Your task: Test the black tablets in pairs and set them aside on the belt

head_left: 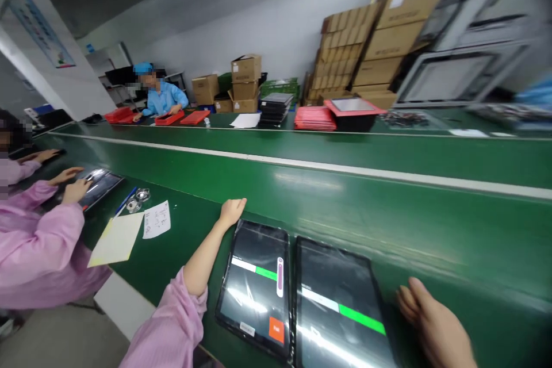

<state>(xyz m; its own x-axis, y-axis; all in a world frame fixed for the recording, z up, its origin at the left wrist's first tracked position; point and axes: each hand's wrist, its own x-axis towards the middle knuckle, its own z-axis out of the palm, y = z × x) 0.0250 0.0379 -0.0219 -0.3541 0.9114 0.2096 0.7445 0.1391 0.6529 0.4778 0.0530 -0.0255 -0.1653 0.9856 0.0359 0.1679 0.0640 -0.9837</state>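
My left hand (233, 211) rests by the upper left corner of a black tablet (254, 299), its fingers curled in, with nothing visible in them. The tablet's lit screen carries a white and green bar, a volume-like slider and an orange-red square; a small white label sits near its lower edge. Close on its right lies a second black tablet (340, 276), also with a white and green bar and cut off by the frame's bottom. My right hand (435, 325), slightly blurred, is apart from this tablet on its right side, fingers loosely curled and holding nothing I can see.
To the left lie a handwritten note (156, 220), a yellowish sheet (118, 237) and a blue pen (125, 201). A co-worker in pink handles another tablet (101, 187). Beyond the green bench (371, 201), a person in blue works near red trays (195, 117) and stacked cartons (245, 83).
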